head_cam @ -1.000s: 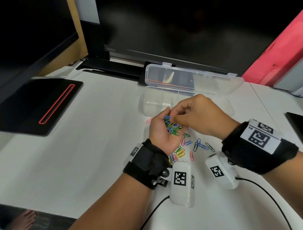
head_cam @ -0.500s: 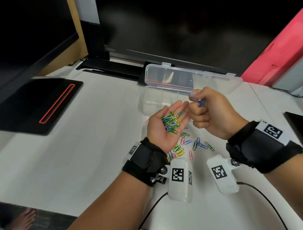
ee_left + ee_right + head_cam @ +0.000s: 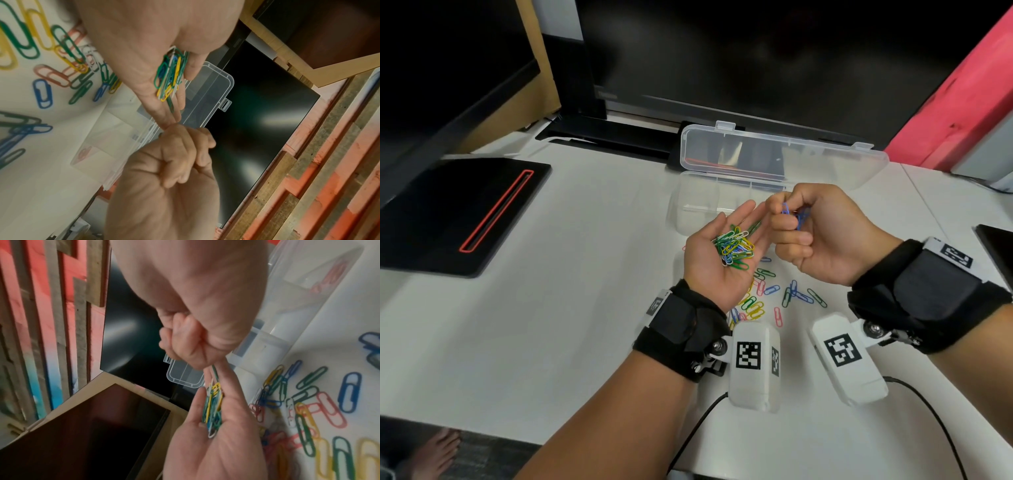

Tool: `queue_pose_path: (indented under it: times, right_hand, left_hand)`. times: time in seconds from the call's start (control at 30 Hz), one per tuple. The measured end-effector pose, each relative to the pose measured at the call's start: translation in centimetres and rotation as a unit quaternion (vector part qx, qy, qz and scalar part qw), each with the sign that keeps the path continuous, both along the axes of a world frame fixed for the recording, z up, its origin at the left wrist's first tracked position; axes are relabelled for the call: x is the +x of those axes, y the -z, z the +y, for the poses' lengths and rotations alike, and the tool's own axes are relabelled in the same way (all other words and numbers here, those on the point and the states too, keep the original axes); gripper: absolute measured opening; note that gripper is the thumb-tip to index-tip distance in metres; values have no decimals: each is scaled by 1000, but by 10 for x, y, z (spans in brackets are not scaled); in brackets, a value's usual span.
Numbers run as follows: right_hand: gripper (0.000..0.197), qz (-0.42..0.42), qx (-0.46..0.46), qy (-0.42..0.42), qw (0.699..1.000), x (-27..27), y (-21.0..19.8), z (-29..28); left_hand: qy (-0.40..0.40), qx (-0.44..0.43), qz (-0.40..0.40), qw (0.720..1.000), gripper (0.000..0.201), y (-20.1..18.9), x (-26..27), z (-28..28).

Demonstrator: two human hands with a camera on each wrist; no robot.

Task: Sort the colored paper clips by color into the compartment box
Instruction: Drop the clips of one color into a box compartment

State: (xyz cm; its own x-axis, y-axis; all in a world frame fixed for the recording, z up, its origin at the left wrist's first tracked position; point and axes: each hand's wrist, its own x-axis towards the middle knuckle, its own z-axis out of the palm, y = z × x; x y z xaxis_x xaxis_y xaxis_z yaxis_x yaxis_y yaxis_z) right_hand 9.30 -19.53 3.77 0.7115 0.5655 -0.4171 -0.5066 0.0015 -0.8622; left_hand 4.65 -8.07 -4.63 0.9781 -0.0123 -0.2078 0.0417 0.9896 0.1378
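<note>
Left hand (image 3: 717, 260) palm up above the white bench (image 3: 551, 308), fingers nearly straight, grip wide, cradling a heap of mixed paper clips (image 3: 734, 250) in green, yellow, blue and white. Right hand (image 3: 822, 236) just beside it, fingertips touching the left fingertips, grip narrow: thumb and forefinger pinching a blue paper clip (image 3: 786, 208), more blue clips (image 3: 802, 219) tucked under the curled fingers. From the left wrist view, same heap (image 3: 170, 74) lying along the open palm, right fist (image 3: 176, 155) beyond it. From the right wrist view, curled right fingers (image 3: 180, 340) above the left palm's heap (image 3: 212, 405). Loose clips (image 3: 774, 291) in green, blue, yellow and pink scattered on the bench beneath and between both hands. Clear compartment box (image 3: 698, 205) behind the hands, lid (image 3: 784, 154) propped open and leaning back; a pink clip (image 3: 335, 274) showing through one compartment in the right wrist view. Black monitor (image 3: 756, 51) behind the box, black pad with a red outline (image 3: 465, 212) to the left.
</note>
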Motion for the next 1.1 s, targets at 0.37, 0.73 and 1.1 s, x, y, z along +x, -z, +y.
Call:
queue_pose_path:
  times: [0.37,0.73,1.1]
  right_hand:
    - [32,-307,-254,-129,908,-14,-6,0]
    - [18,-583,-400,-133,694,-8,9,5]
    - [15,-570,-472,-169,651,-23,8,17]
  left_hand:
    - [-8,-7,7,1000,40,-2,-1,2]
    - [-5,25,32,999,39,-2,-1,0]
    - [19,33,21,999,40,-2,-5,0]
